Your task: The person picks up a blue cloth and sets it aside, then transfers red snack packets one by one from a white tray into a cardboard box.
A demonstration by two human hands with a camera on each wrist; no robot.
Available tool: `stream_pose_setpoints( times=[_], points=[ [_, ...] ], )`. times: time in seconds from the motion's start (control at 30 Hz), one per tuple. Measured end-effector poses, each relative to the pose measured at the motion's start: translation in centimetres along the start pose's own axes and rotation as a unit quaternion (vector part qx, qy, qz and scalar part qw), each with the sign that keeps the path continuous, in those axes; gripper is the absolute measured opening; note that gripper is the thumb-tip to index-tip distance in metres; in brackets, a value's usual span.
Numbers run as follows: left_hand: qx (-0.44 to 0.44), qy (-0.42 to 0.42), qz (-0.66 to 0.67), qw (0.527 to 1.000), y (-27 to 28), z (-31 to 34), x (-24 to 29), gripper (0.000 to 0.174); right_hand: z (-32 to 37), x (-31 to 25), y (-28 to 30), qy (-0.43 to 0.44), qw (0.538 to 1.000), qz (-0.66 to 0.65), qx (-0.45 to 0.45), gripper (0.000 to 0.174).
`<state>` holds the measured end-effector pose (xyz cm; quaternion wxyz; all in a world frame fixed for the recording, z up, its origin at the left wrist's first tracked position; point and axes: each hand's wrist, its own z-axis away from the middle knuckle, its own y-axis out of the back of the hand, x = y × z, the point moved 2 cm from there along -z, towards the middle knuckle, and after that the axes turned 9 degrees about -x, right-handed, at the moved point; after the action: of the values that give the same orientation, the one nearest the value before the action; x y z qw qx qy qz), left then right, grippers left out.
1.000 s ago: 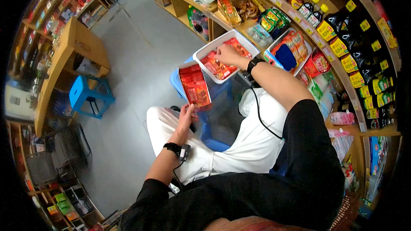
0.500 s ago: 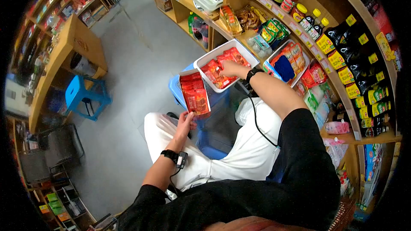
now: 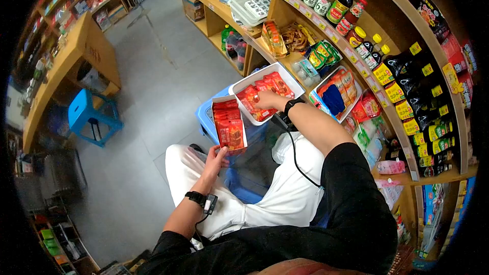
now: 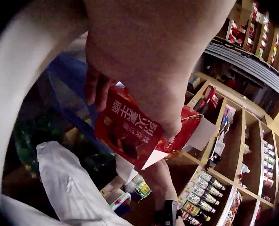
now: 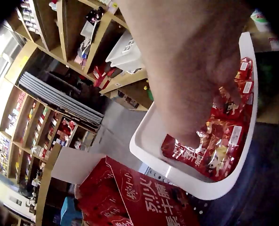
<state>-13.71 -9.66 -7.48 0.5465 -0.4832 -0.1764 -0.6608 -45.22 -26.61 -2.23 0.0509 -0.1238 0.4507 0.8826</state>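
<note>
Left hand (image 3: pixel 216 160) grips red box (image 5: pixel 149 193) beside white tray (image 5: pixel 205 190); right hand (image 3: pixel 268 101) inside tray, touching packets (image 5: pixel 222 148), grip unclear. Packets seem light, slippery; pinch edges.

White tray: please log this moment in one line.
left hand: grips red box; right hand: touches red packets in white tray; box: beside tray

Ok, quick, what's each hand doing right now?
Left hand: closed, holding the red box.
Right hand: in the white tub at the red packets; can't tell if it's pinching one.
</note>
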Motion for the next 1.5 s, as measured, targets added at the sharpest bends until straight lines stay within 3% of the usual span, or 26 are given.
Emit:
stream_pose_setpoints(
  times=[0.17,0.23,0.57,0.77,0.83,1.03,1.17,1.27,1.33,1.37,1.4,1.47,1.5],
  points=[
    [-0.007,0.004,-0.018,1.000,0.0,0.0,0.3,0.073,-0.3,-0.7,-0.1,-0.003,1.000,0.004,-0.022,0.044],
    [-0.003,0.008,-0.016,1.000,-0.3,0.4,0.6,0.073,0.5,-1.4,0.4,0.013,0.995,-0.064,-0.074,0.044],
    [0.006,0.016,-0.011,1.000,-0.6,0.8,1.0,0.073,-0.6,-1.1,-0.6,0.025,0.995,-0.061,-0.072,0.050],
    [0.002,0.014,-0.017,1.000,-0.7,0.9,1.1,0.073,1.7,-1.9,1.5,-0.012,0.997,-0.071,-0.009,0.035],
    [0.003,0.016,-0.018,1.000,-0.6,0.6,0.8,0.073,0.7,-1.4,1.6,0.057,0.992,-0.094,0.062,0.019],
    [0.006,0.019,-0.022,1.000,-0.5,0.8,0.9,0.073,1.1,-1.5,2.0,0.096,0.976,-0.094,0.171,0.003],
    [0.012,0.013,-0.016,1.000,-0.7,0.9,1.0,0.072,2.1,-0.8,2.6,0.117,0.965,-0.131,0.193,0.009],
    [0.001,0.010,-0.008,1.000,-0.3,0.3,0.3,0.071,4.5,-0.9,3.9,0.100,0.938,-0.227,0.241,0.022],
    [0.004,0.011,-0.013,1.000,-0.2,0.1,0.1,0.072,6.3,-1.1,4.8,0.134,0.914,-0.274,0.267,0.026],
    [0.006,0.013,-0.017,1.000,-0.1,0.1,0.0,0.072,3.8,1.0,3.6,0.164,0.908,-0.256,0.290,0.026],
    [0.007,0.012,-0.018,1.000,-0.1,0.1,-0.1,0.072,4.6,0.9,3.9,0.165,0.907,-0.257,0.291,0.026],
    [0.003,0.009,-0.016,1.000,0.1,0.1,-0.2,0.073,6.4,0.8,4.7,0.063,0.903,-0.381,0.190,0.029],
    [0.004,0.009,-0.019,1.000,0.0,0.3,0.0,0.073,4.7,2.5,3.6,0.095,0.880,-0.418,0.204,0.023]
  ],
)
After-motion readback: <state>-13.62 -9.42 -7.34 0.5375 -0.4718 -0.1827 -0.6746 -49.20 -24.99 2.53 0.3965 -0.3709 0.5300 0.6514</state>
